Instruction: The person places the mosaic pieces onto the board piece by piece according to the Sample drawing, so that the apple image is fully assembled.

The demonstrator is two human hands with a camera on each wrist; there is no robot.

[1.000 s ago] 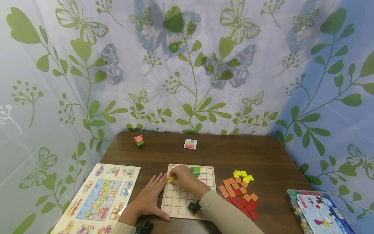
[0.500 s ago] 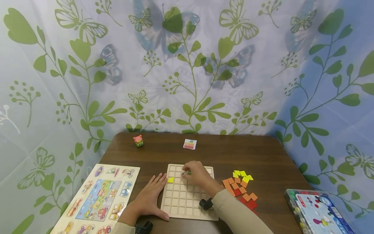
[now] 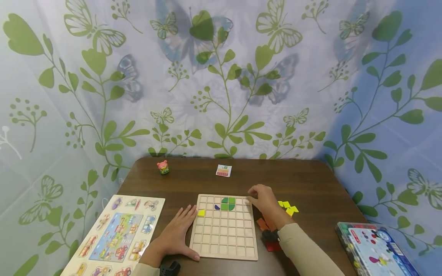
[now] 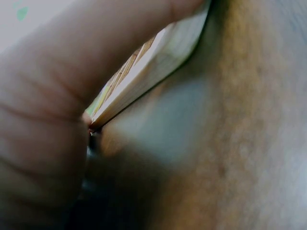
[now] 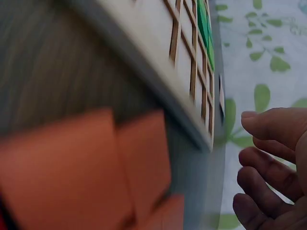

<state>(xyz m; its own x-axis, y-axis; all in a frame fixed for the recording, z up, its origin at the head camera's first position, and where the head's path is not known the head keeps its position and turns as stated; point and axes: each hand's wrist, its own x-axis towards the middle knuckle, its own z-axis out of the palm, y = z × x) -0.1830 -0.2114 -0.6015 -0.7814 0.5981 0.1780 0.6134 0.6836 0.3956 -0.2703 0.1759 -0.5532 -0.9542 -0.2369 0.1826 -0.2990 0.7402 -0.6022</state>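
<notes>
A wooden grid board [image 3: 223, 239] lies on the table. My left hand [image 3: 177, 233] rests along its left edge, fingers straight and thumb at the near corner; in the left wrist view a thumb [image 4: 53, 62] crosses in front of the board's edge. In the grid sit a yellow piece [image 3: 201, 212], a small dark blue curved piece [image 3: 217, 207] and several green pieces [image 3: 225, 206] forming a leaf-like shape. By the board's upper right side my right hand [image 3: 266, 200] hovers with loosely bent fingers, holding nothing in the right wrist view.
Yellow [image 3: 286, 204], orange [image 3: 262, 223] and red [image 3: 273, 246] tiles lie right of the board, partly under my right arm. A picture card [image 3: 223, 171] and pink-topped figurine [image 3: 163, 167] stand farther back. A picture puzzle [image 3: 121, 234] lies left, a clear box [image 3: 374, 245] right.
My right hand has moved right, from the yellow piece across to the green pieces, then off the board. The dark blue piece now shows in the grid. My left hand has stayed put.
</notes>
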